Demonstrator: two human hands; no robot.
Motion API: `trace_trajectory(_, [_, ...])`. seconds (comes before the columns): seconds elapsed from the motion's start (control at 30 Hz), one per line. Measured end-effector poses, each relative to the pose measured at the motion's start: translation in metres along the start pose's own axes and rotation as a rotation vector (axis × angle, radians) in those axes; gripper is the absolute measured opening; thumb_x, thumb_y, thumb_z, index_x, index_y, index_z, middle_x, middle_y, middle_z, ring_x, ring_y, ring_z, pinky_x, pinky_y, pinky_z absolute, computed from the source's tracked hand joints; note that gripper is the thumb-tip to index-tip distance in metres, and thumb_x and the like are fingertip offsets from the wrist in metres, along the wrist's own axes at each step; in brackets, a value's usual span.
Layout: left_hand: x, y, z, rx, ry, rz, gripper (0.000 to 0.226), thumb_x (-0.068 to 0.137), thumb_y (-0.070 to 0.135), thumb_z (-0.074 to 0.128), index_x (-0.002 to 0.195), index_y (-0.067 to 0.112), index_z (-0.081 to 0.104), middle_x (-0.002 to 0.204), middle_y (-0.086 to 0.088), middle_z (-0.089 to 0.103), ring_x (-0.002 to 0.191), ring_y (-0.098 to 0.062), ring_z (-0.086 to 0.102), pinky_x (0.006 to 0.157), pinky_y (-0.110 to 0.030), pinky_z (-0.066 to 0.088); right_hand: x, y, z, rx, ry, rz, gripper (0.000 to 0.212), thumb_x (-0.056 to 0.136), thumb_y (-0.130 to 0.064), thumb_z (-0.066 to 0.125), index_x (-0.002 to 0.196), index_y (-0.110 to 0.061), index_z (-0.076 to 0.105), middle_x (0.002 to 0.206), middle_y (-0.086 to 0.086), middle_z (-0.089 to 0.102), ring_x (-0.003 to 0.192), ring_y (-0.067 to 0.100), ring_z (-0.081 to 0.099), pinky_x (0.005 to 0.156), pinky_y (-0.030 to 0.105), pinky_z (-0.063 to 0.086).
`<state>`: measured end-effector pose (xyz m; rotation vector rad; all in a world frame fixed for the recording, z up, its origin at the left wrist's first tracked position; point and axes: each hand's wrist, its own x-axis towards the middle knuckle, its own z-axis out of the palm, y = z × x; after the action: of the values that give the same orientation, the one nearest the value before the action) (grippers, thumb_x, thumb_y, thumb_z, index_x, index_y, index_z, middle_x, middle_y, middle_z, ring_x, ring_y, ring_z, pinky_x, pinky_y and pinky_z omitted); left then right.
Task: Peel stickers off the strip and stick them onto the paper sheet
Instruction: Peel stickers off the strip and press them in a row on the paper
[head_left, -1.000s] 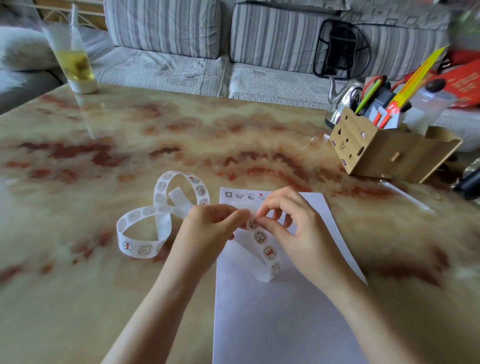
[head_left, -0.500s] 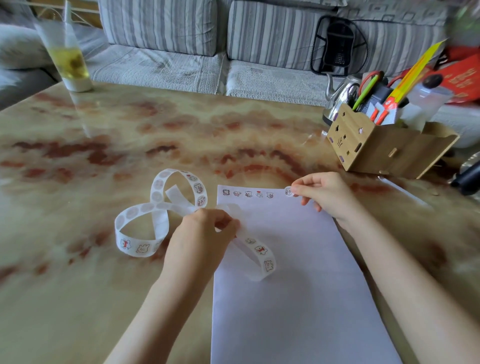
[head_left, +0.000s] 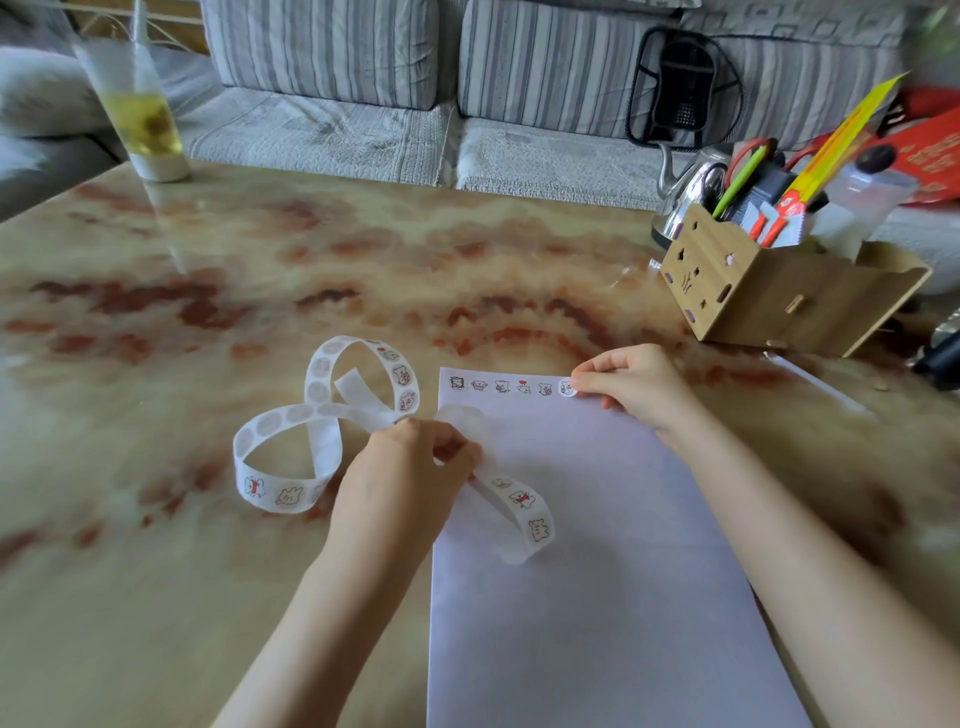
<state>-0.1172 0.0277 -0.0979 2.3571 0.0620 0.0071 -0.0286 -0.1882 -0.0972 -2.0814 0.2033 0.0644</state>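
A white paper sheet lies on the marble table in front of me, with a row of small cartoon stickers along its top edge. My left hand pinches a long curling white sticker strip at the sheet's left edge. One end of the strip loops over the table to the left, the other hangs over the paper. My right hand holds a round sticker at its fingertips, down on the sheet at the right end of the row.
A wooden desk organiser with pens and scissors stands at the right, a metal kettle behind it. A tall glass of yellow drink stands at the far left corner. A striped sofa runs behind the table.
My right hand peeled a sticker from the strip, carried it to the sheet's top edge, and now lowers it onto the paper. The left hand stayed on the strip.
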Motion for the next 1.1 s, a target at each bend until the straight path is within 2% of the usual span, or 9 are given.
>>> trace_trajectory(0.07, [0.000,0.000,0.000,0.001,0.002,-0.003,0.016,0.087,0.034,0.059,0.080,0.026,0.071,0.088,0.011,0.070,0.078,-0.013,0.062,0.066,-0.026,0.046,0.000,0.000,0.001,-0.014,0.007,-0.015,0.006,0.081,-0.009,0.069,0.077,-0.012,0.069,0.066,-0.001,0.065,0.053,0.007,0.045,0.056,0.017,0.041])
trace_trajectory(0.33, [0.000,0.000,0.000,0.008,-0.004,-0.006,0.017,0.087,0.035,0.059,0.082,0.025,0.072,0.089,0.011,0.069,0.077,-0.012,0.062,0.064,-0.026,0.045,0.001,0.003,0.004,-0.028,0.035,-0.046,0.008,0.079,-0.007,0.070,0.074,-0.012,0.069,0.068,0.004,0.062,0.054,0.010,0.045,0.057,0.018,0.040])
trace_trajectory(0.57, [0.000,0.000,-0.001,0.009,-0.009,-0.008,0.017,0.087,0.035,0.059,0.083,0.025,0.072,0.087,0.010,0.070,0.079,-0.014,0.063,0.067,-0.027,0.047,0.002,0.004,0.005,-0.041,0.047,-0.048,0.007,0.077,-0.008,0.070,0.073,-0.012,0.070,0.071,0.008,0.061,0.055,0.013,0.046,0.062,0.026,0.040])
trace_trajectory(0.8, [0.000,0.000,-0.001,0.010,-0.007,-0.009,0.017,0.087,0.035,0.059,0.083,0.025,0.072,0.087,0.010,0.070,0.078,-0.014,0.063,0.064,-0.026,0.045,0.005,0.007,0.007,-0.047,0.061,-0.046,0.009,0.075,-0.008,0.071,0.069,-0.014,0.069,0.068,0.008,0.060,0.055,0.015,0.046,0.064,0.030,0.039])
trace_trajectory(0.97, [0.000,-0.001,0.000,0.019,-0.004,-0.004,0.017,0.087,0.035,0.059,0.083,0.025,0.072,0.088,0.009,0.070,0.079,-0.014,0.063,0.066,-0.028,0.047,0.008,0.012,0.010,-0.096,0.111,-0.043,0.010,0.071,-0.015,0.073,0.064,-0.021,0.069,0.056,-0.007,0.059,0.056,0.017,0.049,0.063,0.030,0.039])
trace_trajectory(1.1, [0.000,-0.001,-0.001,0.017,-0.002,-0.002,0.017,0.088,0.035,0.058,0.084,0.025,0.072,0.089,0.010,0.070,0.080,-0.014,0.063,0.065,-0.027,0.045,0.009,0.013,0.013,-0.099,0.137,-0.057,0.010,0.068,-0.019,0.072,0.060,-0.023,0.068,0.055,-0.008,0.061,0.054,0.017,0.051,0.062,0.031,0.041])
